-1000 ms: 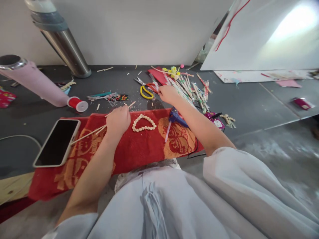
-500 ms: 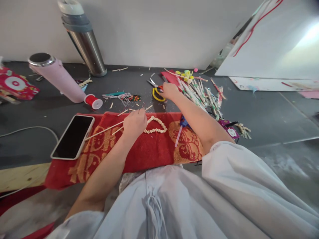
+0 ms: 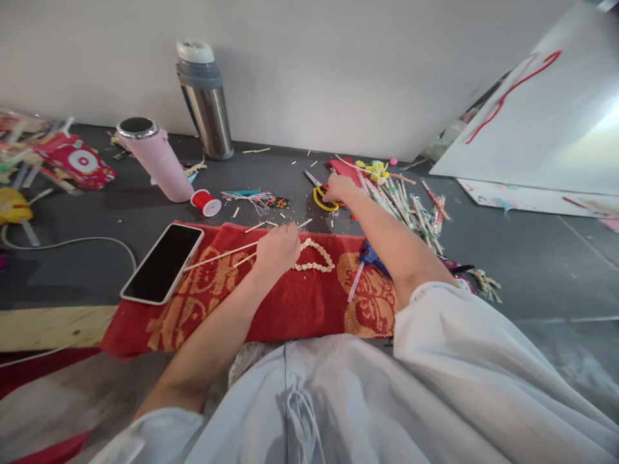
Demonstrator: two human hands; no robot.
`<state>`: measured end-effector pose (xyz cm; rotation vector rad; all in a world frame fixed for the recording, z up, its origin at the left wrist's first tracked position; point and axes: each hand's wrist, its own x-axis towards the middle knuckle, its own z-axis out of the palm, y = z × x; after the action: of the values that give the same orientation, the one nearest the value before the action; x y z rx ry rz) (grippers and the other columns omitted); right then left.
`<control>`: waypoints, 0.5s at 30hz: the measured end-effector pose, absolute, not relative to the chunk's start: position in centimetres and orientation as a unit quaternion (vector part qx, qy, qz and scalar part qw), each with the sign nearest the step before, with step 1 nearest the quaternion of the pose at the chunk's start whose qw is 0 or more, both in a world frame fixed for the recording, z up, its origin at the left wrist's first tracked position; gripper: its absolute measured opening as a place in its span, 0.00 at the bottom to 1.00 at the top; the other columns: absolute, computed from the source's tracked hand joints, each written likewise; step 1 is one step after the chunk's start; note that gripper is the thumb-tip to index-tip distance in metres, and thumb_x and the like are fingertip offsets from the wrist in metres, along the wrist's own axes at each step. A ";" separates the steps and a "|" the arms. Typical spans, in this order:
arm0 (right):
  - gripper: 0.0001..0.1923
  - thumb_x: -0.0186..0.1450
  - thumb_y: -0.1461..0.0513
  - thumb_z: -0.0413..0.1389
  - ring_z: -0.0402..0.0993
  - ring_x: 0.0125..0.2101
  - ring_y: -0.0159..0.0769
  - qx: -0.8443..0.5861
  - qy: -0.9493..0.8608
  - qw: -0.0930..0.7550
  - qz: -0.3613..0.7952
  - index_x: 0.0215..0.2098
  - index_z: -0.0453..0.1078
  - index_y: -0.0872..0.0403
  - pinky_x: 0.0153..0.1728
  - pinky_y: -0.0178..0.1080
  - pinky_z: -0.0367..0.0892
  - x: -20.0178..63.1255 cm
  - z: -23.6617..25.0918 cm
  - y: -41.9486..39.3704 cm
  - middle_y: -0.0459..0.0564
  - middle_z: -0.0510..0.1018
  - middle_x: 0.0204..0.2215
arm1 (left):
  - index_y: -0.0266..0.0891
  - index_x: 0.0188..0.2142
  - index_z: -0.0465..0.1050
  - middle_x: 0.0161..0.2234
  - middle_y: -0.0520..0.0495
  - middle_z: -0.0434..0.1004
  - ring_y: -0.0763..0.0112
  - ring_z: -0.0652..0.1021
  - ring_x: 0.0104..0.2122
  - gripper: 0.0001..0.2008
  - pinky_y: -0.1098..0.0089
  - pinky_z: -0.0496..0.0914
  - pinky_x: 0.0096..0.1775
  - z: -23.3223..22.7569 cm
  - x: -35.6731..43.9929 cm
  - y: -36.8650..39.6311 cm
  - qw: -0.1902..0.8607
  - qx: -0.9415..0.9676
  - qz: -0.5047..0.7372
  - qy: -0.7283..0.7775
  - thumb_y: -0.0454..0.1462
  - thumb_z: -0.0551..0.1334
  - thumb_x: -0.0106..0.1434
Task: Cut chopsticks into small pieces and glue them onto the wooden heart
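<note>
My left hand (image 3: 278,250) is closed over the red towel, with a long thin pale stick (image 3: 220,256) running out of it to the left. A shorter pale stick (image 3: 245,260) pokes out beside it, and one tip shows past the knuckles. Just right of this hand, a loop of small cream-coloured pieces (image 3: 315,266) lies on the towel, its left end partly hidden. Farther back, my right hand (image 3: 340,189) has its fingers closed at the handles of scissors (image 3: 325,201) with yellow and orange grips. The scissor blades lie apart, pointing back and left.
Under my hands is a red towel (image 3: 300,309) bearing a phone (image 3: 163,263) and a blue glue gun (image 3: 372,259). A red thread spool (image 3: 206,203), pink bottle (image 3: 162,164) and steel thermos (image 3: 210,116) stand left. Wrapped sticks (image 3: 401,203) are heaped right; a white board (image 3: 527,122) leans behind.
The view has turned left, so everything sits farther right and lower in the picture. Both hands keep nearly the same places on the towel and at the scissors.
</note>
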<state>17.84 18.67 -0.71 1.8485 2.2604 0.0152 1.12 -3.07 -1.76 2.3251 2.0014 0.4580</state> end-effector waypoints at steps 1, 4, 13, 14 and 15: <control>0.37 0.53 0.58 0.66 0.77 0.47 0.50 0.629 0.769 0.115 0.003 0.56 0.65 0.70 0.45 0.41 0.71 17.7 -0.7 18.8 0.70 0.77 0.48 | 0.36 0.43 0.72 0.39 0.40 0.80 0.58 0.80 0.43 0.16 0.65 0.70 0.38 -1.8 1.2 -3.1 0.020 0.748 0.145 0.648 0.33 0.47 0.69; 0.38 0.52 0.60 0.67 0.76 0.49 0.49 0.628 0.767 0.133 -0.006 0.57 0.63 0.70 0.46 0.40 0.71 17.5 -0.6 19.0 0.70 0.76 0.49 | 0.36 0.43 0.72 0.39 0.41 0.80 0.58 0.80 0.43 0.15 0.65 0.70 0.38 -1.7 1.2 -3.1 0.022 0.743 0.143 0.653 0.33 0.47 0.69; 0.42 0.54 0.63 0.64 0.72 0.53 0.56 0.660 0.743 0.114 -0.016 0.61 0.55 0.74 0.51 0.47 0.68 16.9 -1.5 19.4 0.76 0.73 0.50 | 0.36 0.44 0.71 0.40 0.40 0.79 0.57 0.79 0.43 0.14 0.65 0.70 0.37 -1.3 1.3 -3.1 0.051 0.748 0.122 0.651 0.33 0.47 0.68; 0.41 0.55 0.64 0.63 0.72 0.54 0.57 0.662 0.742 0.103 -0.017 0.62 0.54 0.74 0.51 0.47 0.68 16.9 -1.4 19.5 0.77 0.72 0.51 | 0.36 0.44 0.71 0.40 0.40 0.79 0.57 0.79 0.43 0.14 0.65 0.70 0.37 -1.2 1.3 -3.1 0.052 0.747 0.119 0.652 0.33 0.47 0.68; 0.39 0.56 0.64 0.61 0.71 0.54 0.57 0.662 0.744 0.090 -0.020 0.61 0.55 0.75 0.51 0.48 0.67 17.0 -1.2 19.8 0.77 0.72 0.51 | 0.36 0.44 0.71 0.41 0.40 0.79 0.57 0.79 0.44 0.14 0.65 0.70 0.37 -1.1 1.3 -3.1 0.053 0.747 0.117 0.652 0.33 0.48 0.68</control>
<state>17.04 19.75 -1.21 1.9694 2.2114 -0.0588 1.29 -3.14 -1.12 2.2697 1.9829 0.3543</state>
